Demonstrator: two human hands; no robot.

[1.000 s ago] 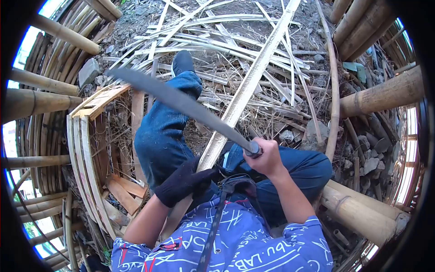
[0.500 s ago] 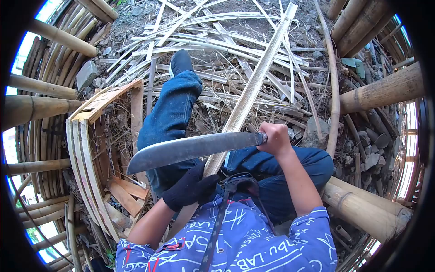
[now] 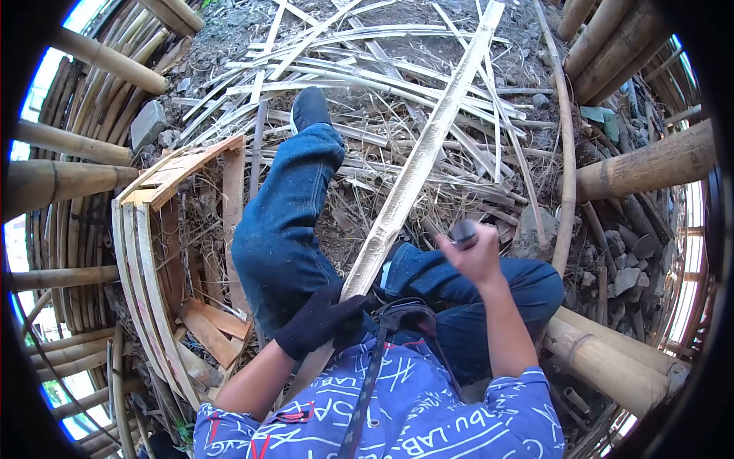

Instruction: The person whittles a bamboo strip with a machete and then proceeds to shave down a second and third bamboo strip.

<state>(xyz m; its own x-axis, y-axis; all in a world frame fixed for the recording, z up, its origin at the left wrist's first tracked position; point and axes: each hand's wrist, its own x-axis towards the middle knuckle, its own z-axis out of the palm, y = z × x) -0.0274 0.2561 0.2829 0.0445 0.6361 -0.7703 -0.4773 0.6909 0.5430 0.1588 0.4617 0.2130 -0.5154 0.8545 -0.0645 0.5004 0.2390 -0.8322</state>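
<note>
A long split bamboo strip (image 3: 417, 164), pale inner face up, runs from my lap diagonally to the far right. My left hand (image 3: 321, 320), in a black glove, is closed around its near part. My bare right hand (image 3: 475, 254) is closed on the dark handle (image 3: 463, 232) of a machete, held over my bent right leg, to the right of the strip. The handle's round end faces up toward me. The machete's blade is not clearly visible now.
Several thin bamboo slats (image 3: 367, 73) lie tangled on the ground ahead. A wooden crate (image 3: 145, 252) stands at my left. Thick bamboo poles (image 3: 619, 359) and rubble (image 3: 631, 268) are on the right, with a grey block (image 3: 147, 125) at far left.
The machete blade, which lay across above the strip pointing left, has swung out of clear sight as my right hand turned. My left hand and the strip stay nearly in place.
</note>
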